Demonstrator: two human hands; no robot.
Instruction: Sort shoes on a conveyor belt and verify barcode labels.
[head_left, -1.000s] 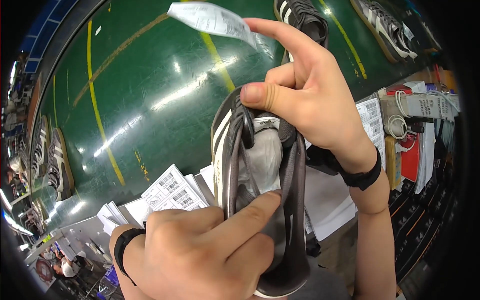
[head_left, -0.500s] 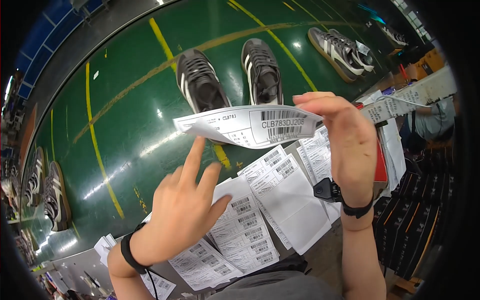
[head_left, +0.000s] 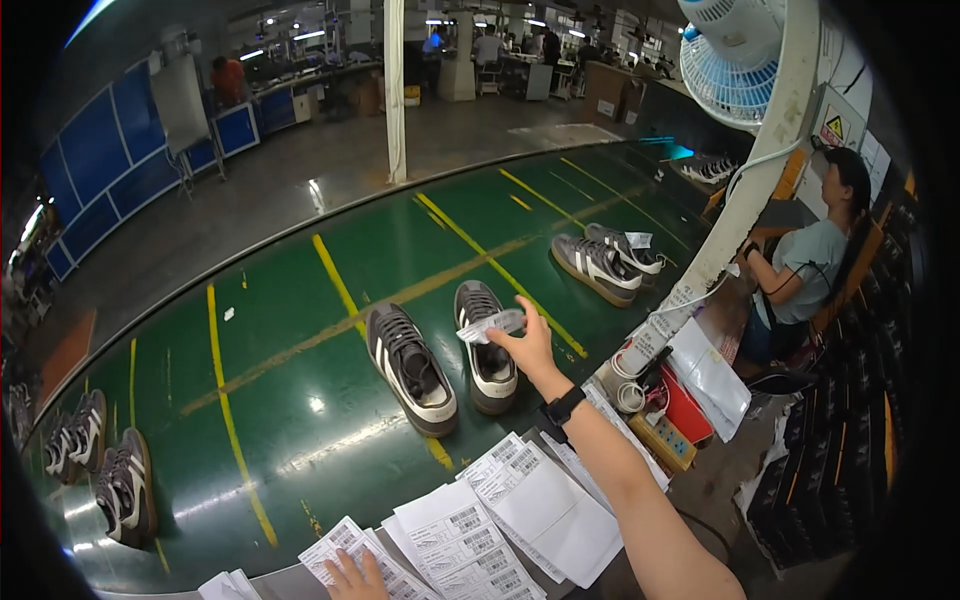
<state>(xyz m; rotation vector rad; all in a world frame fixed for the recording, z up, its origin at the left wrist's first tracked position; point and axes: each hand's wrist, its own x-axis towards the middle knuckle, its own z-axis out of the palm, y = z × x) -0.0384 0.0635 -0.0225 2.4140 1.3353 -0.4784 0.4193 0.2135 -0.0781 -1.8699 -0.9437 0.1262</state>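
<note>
My right hand [head_left: 528, 352] pinches a white barcode label [head_left: 492, 326], curled between thumb and fingers, over the opening of a grey sneaker [head_left: 489, 388] with white stripes. From this view I cannot tell whether the label touches the shoe. Beside it, to the left, stands the matching sneaker [head_left: 432, 398], toe pointing away from me. At the lower edge my left hand [head_left: 358, 578] lies with fingers spread on a printed label sheet [head_left: 325, 545]. More label sheets [head_left: 545, 505] overlap to its right. My left wrist is out of the picture.
The shoes stand on a green belt [head_left: 270, 420] with yellow lines. Other sneaker pairs stand at far left [head_left: 125, 490] and right [head_left: 600, 268]. A post [head_left: 735, 215], a power strip [head_left: 665, 443] and a red box [head_left: 690, 405] are at right. A seated person [head_left: 815, 250] works beyond.
My right hand has carried the label forward to the right shoe of the pair. My left hand has left the label and dropped onto the sheets. The view has tilted up.
</note>
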